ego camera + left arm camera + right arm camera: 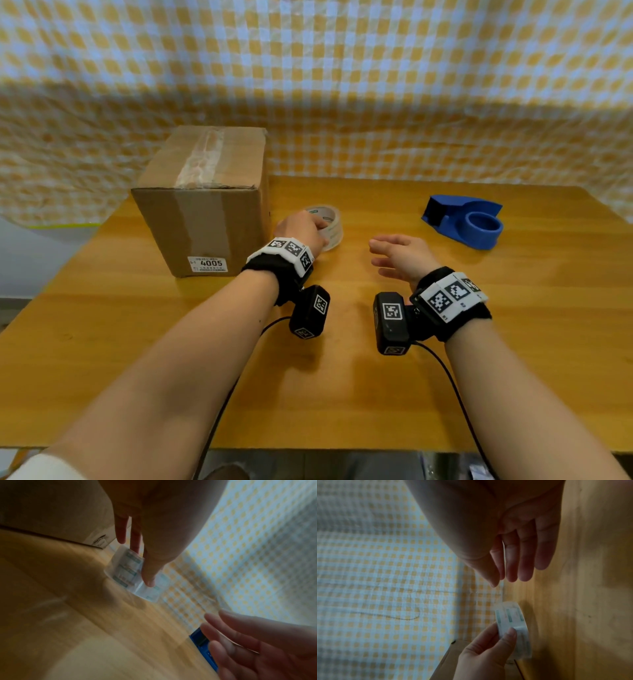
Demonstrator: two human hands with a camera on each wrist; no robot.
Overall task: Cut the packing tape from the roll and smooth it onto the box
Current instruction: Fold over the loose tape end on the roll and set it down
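Note:
A clear packing tape roll (329,224) with green print lies on the wooden table just right of the cardboard box (205,202). My left hand (303,228) grips the roll (133,573), thumb on its outer face and fingers at its far side; the right wrist view shows the same hold on the roll (513,623). My right hand (399,258) hovers open above the table to the right of the roll, fingers straight (524,559), touching nothing. The box top bears an old strip of clear tape (202,157).
A blue tape dispenser (466,221) stands at the back right of the table (342,394). A yellow and white checked cloth (376,85) hangs behind. Cables run from both wrist cameras over the table's near edge.

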